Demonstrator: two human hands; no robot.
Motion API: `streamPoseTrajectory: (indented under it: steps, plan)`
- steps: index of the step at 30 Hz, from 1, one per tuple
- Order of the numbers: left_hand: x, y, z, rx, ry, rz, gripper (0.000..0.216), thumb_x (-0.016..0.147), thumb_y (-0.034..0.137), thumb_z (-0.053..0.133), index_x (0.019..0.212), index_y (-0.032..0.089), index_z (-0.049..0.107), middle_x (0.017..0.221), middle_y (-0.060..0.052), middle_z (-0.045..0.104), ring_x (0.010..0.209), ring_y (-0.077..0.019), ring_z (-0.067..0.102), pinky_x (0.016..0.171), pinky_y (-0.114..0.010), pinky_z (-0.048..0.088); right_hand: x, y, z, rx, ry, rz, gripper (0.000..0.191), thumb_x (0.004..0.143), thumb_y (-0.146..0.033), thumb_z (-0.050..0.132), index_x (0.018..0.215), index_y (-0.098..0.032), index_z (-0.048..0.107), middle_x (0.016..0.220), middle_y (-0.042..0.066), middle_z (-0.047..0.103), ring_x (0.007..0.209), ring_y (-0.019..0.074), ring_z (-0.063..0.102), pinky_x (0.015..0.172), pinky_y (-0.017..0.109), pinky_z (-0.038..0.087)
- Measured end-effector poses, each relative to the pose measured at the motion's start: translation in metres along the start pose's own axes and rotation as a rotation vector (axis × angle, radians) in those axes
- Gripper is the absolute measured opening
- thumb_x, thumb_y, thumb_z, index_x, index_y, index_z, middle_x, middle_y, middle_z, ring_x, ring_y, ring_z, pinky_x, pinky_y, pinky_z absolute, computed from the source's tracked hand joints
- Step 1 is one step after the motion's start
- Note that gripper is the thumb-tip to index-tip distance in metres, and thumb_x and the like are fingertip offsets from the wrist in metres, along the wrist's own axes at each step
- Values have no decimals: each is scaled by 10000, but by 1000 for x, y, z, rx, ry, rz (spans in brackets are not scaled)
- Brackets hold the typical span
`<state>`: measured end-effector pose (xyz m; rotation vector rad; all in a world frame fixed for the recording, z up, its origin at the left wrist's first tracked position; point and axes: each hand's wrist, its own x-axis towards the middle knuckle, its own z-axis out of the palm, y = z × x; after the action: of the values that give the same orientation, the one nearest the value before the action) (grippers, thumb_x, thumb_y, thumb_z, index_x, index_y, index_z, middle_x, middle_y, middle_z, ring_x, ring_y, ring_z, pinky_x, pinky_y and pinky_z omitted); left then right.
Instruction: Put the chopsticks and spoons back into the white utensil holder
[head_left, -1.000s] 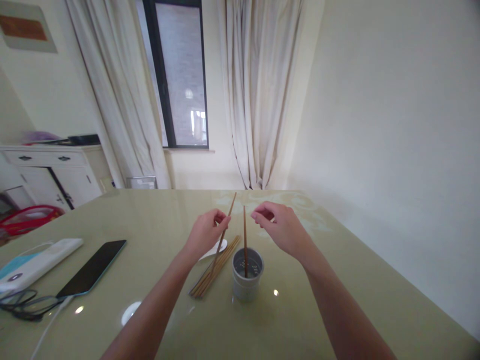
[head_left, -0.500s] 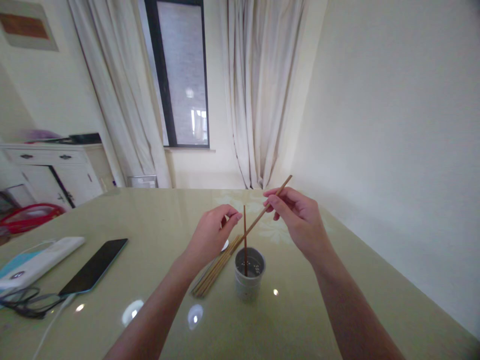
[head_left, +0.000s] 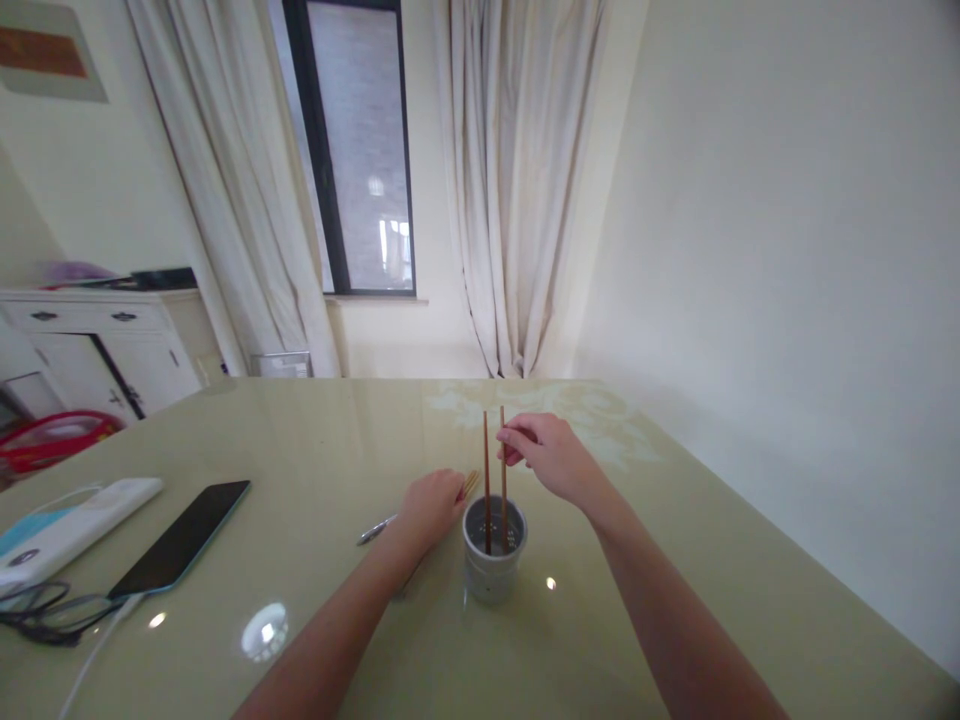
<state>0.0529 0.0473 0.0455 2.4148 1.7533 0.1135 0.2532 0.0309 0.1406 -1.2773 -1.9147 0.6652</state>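
Note:
A grey holder cup (head_left: 495, 582) with small holes in its base stands on the table in front of me. One dark brown chopstick (head_left: 486, 455) rests upright in it by itself. My right hand (head_left: 551, 452) pinches the upper part of a second, lighter chopstick (head_left: 503, 490), whose lower end is inside the cup. To the left of the cup, my left hand (head_left: 435, 505) is curled over a bundle of chopsticks (head_left: 471, 484) on the table. Only the far tips of the bundle show clearly, and its fingers are partly hidden beneath the hand.
Left of my left hand lies a shiny metal utensil (head_left: 375, 530), partly covered. Further left are a black phone (head_left: 184, 535) with a white cable, glasses (head_left: 49, 615) and a white device (head_left: 90, 520). A wall (head_left: 787, 300) borders the glossy table (head_left: 322, 440) on the right.
My right hand has brought its chopstick from a slant outside the cup to upright within it. My left hand has lowered from the air onto the bundle.

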Motion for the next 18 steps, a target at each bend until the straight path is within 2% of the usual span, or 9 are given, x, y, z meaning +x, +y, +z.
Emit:
streamPoseTrajectory:
  steps: [6, 11, 15, 18]
  plan:
    - [-5, 4, -9, 8, -63, -36, 250, 962, 339, 546, 1007, 197, 746, 1073, -150, 777, 1022, -304, 748, 832, -362, 535, 6, 11, 13, 11, -12, 49, 260, 978, -276, 602, 756, -191, 708, 751, 46, 781, 707, 192, 780, 696, 275, 566]
    - [-6, 4, -5, 12, -67, 13, 331, 936, 432, 566, 969, 167, 763, 1033, -200, 785, 972, -361, 766, 768, -383, 544, 7, 13, 16, 52, 8, 37, 255, 976, -307, 617, 777, -188, 723, 745, 46, 780, 701, 196, 784, 687, 277, 570]
    - [-5, -1, -10, 1, -51, 18, 295, 895, 413, 604, 890, 168, 766, 976, -197, 792, 897, -341, 766, 715, -359, 514, 7, 11, 13, 46, -20, 57, 247, 976, -303, 602, 822, -183, 754, 779, 62, 798, 709, 207, 788, 657, 283, 559]
    - [-4, -15, -28, -101, 3, -12, 251, 859, 381, 633, 787, 170, 748, 885, -155, 795, 809, -284, 741, 685, -328, 477, 5, 9, 5, 22, 27, 47, 228, 968, -315, 617, 850, -189, 766, 798, 60, 801, 702, 203, 777, 655, 290, 546]
